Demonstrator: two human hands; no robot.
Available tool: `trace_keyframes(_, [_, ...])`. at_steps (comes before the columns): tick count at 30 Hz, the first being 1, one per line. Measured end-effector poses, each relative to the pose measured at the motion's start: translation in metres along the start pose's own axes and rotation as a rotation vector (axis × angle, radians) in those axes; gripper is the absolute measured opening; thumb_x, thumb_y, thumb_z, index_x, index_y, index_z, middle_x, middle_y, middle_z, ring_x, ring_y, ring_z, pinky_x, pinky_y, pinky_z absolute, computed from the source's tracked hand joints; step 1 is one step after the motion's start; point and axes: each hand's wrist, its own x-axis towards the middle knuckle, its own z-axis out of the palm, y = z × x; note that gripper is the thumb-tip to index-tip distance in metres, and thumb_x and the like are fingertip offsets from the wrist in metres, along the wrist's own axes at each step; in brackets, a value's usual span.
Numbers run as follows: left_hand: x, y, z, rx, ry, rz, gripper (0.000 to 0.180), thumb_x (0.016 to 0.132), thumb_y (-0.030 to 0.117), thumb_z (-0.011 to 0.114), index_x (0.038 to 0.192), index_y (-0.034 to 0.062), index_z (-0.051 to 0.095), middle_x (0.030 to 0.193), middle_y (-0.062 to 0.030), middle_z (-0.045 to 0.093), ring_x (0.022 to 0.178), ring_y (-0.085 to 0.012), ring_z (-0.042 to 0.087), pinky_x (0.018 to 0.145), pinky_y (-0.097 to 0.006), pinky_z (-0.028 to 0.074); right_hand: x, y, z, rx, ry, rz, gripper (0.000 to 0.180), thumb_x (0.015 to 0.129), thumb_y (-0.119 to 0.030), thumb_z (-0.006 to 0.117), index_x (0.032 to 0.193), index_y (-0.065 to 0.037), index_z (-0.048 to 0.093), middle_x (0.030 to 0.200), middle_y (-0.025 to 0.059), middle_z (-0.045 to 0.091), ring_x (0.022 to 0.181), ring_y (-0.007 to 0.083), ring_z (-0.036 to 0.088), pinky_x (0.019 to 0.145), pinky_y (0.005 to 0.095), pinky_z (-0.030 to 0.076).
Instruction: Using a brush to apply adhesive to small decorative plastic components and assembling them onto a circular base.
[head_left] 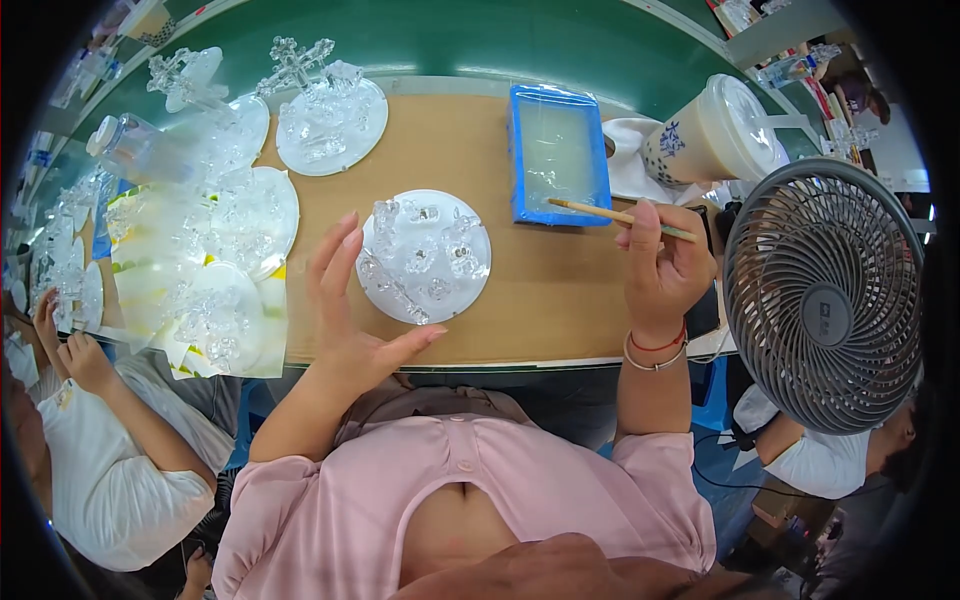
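A round white disc [385, 295] lies on the brown board with several clear, glassy moulded pieces [440, 240] on it. My left hand [350, 300] curves around the disc's left and near side, thumb and fingers spread apart, gripping nothing. Off to the right, my right hand [665, 260] pinches a thin wooden brush-like stick [600, 210]. Its tip points left, over the near right edge of a blue rectangular tray [518, 160]. Pale, cloudy liquid seems to fill the tray; what the stick's tip is made of is too small to tell.
More white discs with clear figures [330, 125] stand at the far left, some on a patterned sheet [140, 260]. A plastic bottle [140, 145] is among them. A lidded drink cup [700, 135] and a grey fan [825, 300] stand right. Co-workers sit on both sides.
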Motion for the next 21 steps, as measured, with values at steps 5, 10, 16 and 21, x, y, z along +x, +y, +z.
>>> trace_keyframes(5, [-0.001, -0.003, 0.004, 0.033, 0.012, 0.004, 0.103, 0.063, 0.038, 0.086, 0.141, 0.0039, 0.028, 0.140, -0.0194, 0.033, 0.128, -0.0350, 0.035, 0.104, -0.045, 0.034, 0.000, -0.001, -0.003, -0.007, -0.031, -0.071, 0.008, 0.090, -0.003, 0.061, 0.093, 0.003, 0.057, 0.079, 0.0107, 0.063, 0.059, 0.0097, 0.058, 0.054, 0.0210, 0.047])
trace_keyframes(10, [-0.003, -0.009, 0.005, -0.034, 0.040, 0.030, 0.104, 0.064, 0.044, 0.084, 0.141, 0.0032, 0.028, 0.139, -0.0194, 0.033, 0.128, -0.0346, 0.036, 0.104, -0.045, 0.034, -0.014, -0.032, -0.021, 0.231, 0.114, -0.087, 0.011, 0.094, -0.007, 0.053, 0.088, 0.002, 0.052, 0.073, 0.0151, 0.063, 0.058, 0.0159, 0.059, 0.053, 0.0237, 0.048])
trace_keyframes(16, [-0.004, -0.010, 0.009, -0.116, 0.048, 0.020, 0.103, 0.065, 0.046, 0.083, 0.141, 0.0026, 0.027, 0.140, -0.0190, 0.032, 0.125, -0.0337, 0.042, 0.102, -0.044, 0.038, -0.053, -0.039, -0.009, 0.233, -0.188, -0.107, 0.011, 0.093, -0.010, 0.053, 0.089, 0.001, 0.052, 0.072, 0.0179, 0.064, 0.058, 0.0209, 0.063, 0.052, 0.0269, 0.049])
trace_keyframes(21, [-0.004, -0.009, 0.010, -0.120, 0.045, 0.006, 0.103, 0.066, 0.046, 0.082, 0.141, 0.0031, 0.027, 0.140, -0.0193, 0.031, 0.126, -0.0338, 0.041, 0.103, -0.044, 0.038, -0.057, -0.044, 0.013, 0.230, -0.232, -0.105, 0.007, 0.091, -0.007, 0.055, 0.087, -0.002, 0.053, 0.070, 0.0142, 0.066, 0.062, 0.0222, 0.066, 0.055, 0.0278, 0.050])
